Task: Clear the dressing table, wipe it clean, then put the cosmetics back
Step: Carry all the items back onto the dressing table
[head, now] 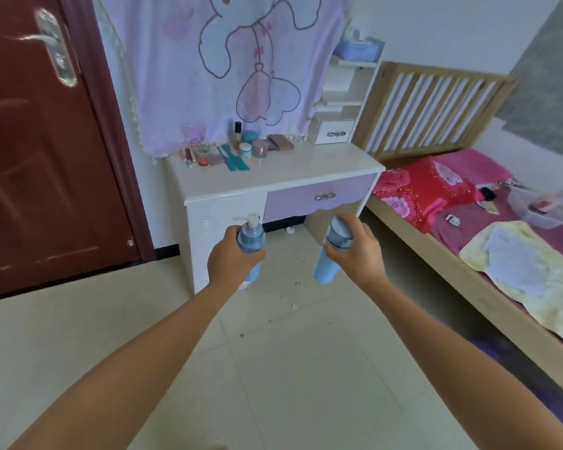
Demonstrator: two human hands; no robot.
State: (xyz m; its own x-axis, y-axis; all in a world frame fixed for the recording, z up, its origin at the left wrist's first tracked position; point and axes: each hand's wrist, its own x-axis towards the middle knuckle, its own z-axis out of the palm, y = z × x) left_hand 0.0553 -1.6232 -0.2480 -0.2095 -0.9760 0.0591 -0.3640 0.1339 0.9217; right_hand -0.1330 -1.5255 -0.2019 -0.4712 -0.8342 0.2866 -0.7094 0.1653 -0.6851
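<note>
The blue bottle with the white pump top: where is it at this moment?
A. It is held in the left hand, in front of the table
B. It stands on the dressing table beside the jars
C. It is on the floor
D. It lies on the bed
A: the left hand is closed around the pump bottle, held in the air in front of the dressing table.

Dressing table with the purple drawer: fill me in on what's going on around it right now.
A person stands back from the white dressing table, holding a bottle in each hand. The left hand grips a blue pump bottle with a white dispenser; the right hand grips a light blue capped bottle. Small cosmetics, including a teal round jar and a pink flat case, sit clustered at the tabletop's back edge. The front of the top is bare.
</note>
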